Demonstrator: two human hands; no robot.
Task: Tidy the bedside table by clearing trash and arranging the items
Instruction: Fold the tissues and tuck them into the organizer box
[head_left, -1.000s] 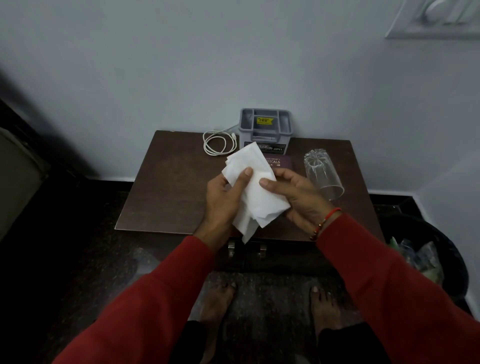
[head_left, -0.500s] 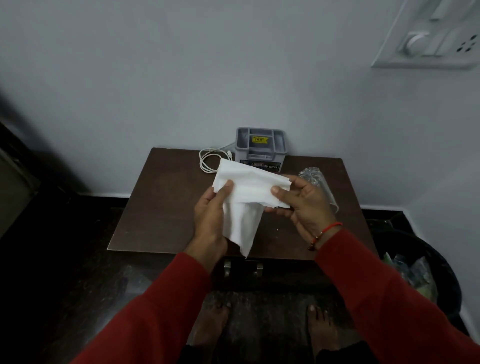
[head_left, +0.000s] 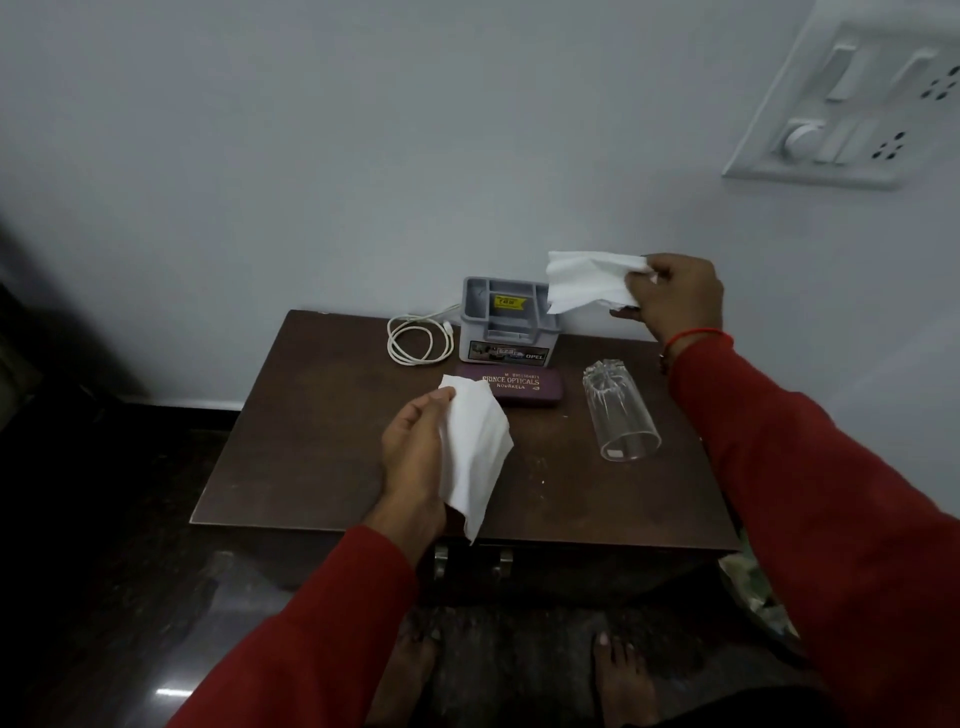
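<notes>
Since the earlier frame the two hands have drawn apart, each now pinching its own white tissue: left hand (head_left: 415, 462) closed on a tissue sheet (head_left: 475, 452) low over the desk (head_left: 291, 457), right hand (head_left: 675, 293) closed on a second tissue (head_left: 587, 280) raised above the grey organizer (head_left: 506, 322). Judged step: clearing trash. Next move likely calls for carrying both tissues to the bin at far right, passing clear of the toppled glass (head_left: 621, 415) below the right hand.
</notes>
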